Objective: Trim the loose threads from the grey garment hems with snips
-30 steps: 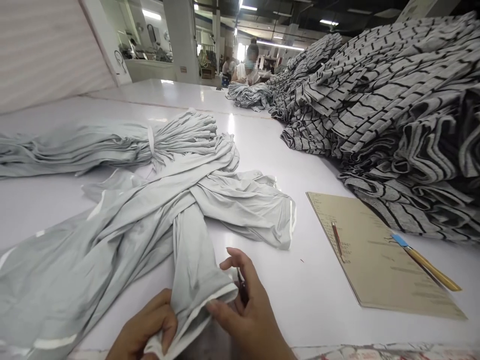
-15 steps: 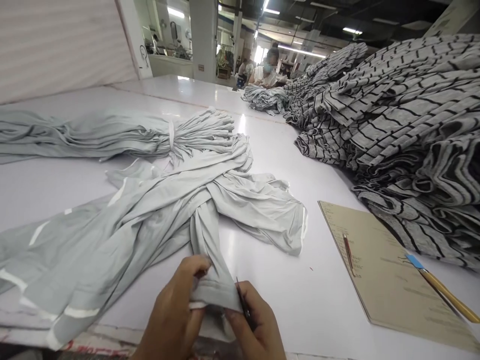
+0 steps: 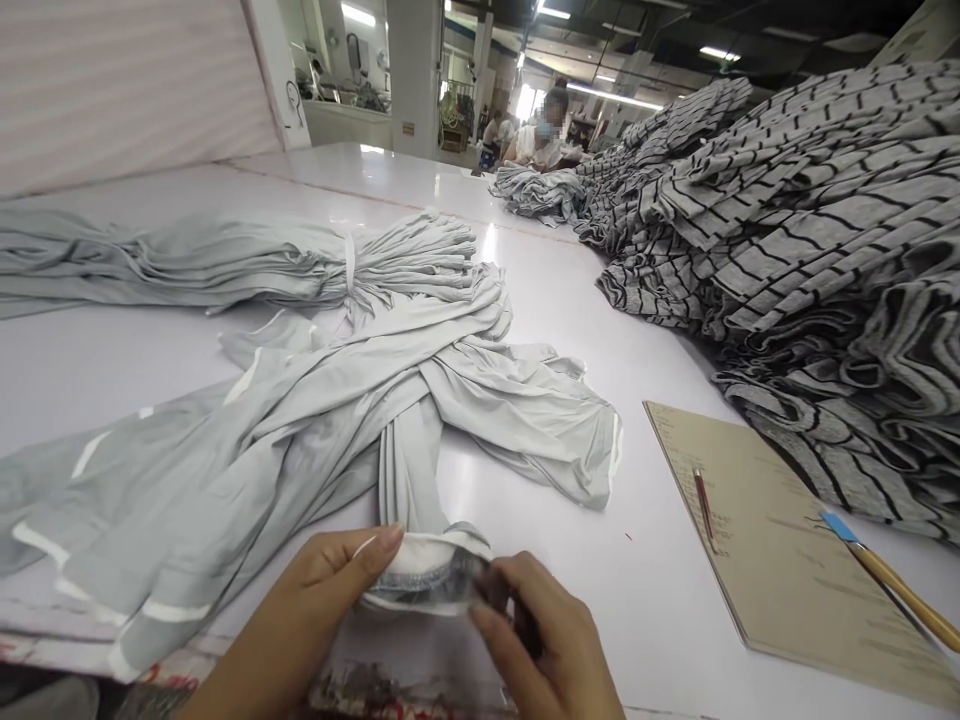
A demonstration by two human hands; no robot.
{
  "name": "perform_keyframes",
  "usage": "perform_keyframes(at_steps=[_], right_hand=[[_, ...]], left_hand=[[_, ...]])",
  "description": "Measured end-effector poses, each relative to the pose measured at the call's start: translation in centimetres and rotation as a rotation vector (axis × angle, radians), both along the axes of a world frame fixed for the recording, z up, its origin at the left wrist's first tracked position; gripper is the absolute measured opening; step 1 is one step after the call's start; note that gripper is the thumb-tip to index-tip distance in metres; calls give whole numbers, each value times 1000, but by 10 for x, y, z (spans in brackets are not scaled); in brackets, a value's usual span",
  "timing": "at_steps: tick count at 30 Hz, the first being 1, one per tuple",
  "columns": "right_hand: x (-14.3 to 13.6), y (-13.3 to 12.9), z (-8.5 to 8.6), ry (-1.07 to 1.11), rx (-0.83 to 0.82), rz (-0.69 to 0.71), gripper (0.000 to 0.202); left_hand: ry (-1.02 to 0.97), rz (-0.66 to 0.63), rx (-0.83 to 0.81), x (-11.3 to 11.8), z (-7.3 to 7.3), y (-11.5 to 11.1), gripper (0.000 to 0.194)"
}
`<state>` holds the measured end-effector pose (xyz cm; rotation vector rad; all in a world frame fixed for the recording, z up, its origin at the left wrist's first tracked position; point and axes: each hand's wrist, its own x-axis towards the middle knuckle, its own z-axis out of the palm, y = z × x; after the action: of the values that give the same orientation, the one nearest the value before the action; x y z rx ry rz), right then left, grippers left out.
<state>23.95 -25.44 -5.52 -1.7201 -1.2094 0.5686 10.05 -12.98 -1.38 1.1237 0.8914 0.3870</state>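
Note:
A pale grey garment (image 3: pixel 300 440) lies in folds across the table, with white edging at several of its ends. One narrow part of it runs toward me and finishes in an opening (image 3: pixel 424 558) with a white band and a stitched seam inside. My left hand (image 3: pixel 330 580) pinches the left side of this opening between thumb and fingers. At the right side, my right hand (image 3: pixel 551 635) is closed around small dark thread snips (image 3: pixel 517 620), blurred by motion. Whether the right fingertips also grip the fabric is hard to see.
A tied bundle of grey cloth (image 3: pixel 262 262) lies behind the garment. Striped grey and black fabric (image 3: pixel 810 220) is heaped at right. Nearer me are a tan board (image 3: pixel 772 560), a red pen (image 3: pixel 705 510) and a yellow-handled tool (image 3: pixel 900 590). A person (image 3: pixel 544 135) is far back.
The fabric end has turned so its opening and inner seam now face me. My right hand has shifted slightly right, my left hand left. The view has shifted a little.

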Motion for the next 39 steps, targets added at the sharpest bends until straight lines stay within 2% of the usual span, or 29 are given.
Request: perform_keyframes(at_steps=[2,4,11,15,21,24,28,31,39], right_hand=[[-4,-1,-1,-135,32,80,15],[-7,1,-4,-242,30,89,13],[-11,8,-3,-309,-22,111,18],[-9,6,-1,-337,-33,138,23],[-15,7,-2,-545,61,78,30],[-17,9,-1,-524,84,71,28],[-17,8,-2,-239,30,84,21],[-16,8,-2,-82,16,95,18],[-14,8,-9,-428,98,88,22]], left_hand=[[-87,-40,-195,0,2,2,21],[-103,-52,-274,-1,4,4,15],[-50,-44,-219,-3,3,4,20],[-67,-69,-298,-5,1,5,19],[-108,-85,-359,-3,1,6,21],[-85,-50,-356,-4,2,6,20],[-37,-42,-380,-4,4,8,20],[-76,-63,-444,-3,3,10,20],[-105,-21,-468,-3,-2,9,24]])
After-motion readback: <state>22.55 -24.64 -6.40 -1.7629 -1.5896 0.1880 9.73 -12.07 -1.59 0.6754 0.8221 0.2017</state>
